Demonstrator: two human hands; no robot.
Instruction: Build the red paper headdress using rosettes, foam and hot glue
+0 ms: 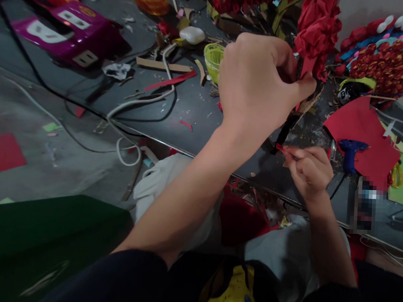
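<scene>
My left hand (254, 82) is raised over the table, its thumb and fingers pinched on a dark stem. Red crepe paper flowers (316, 31) stand just above its fingertips. Lower and to the right, my right hand (309, 169) is closed with its fingertips on a small red paper strip (280, 147), at the lower end of the dark stem (284, 132). My left hand's fingers partly hide the stem's upper part.
A blue glue gun (351, 153) lies on red paper (372, 127) at right. A yellow-green cup (213, 60), a white cable (140, 101), scraps and a purple box (76, 34) are on the grey table (196, 110). Decorated flowers (383, 65) stand at upper right.
</scene>
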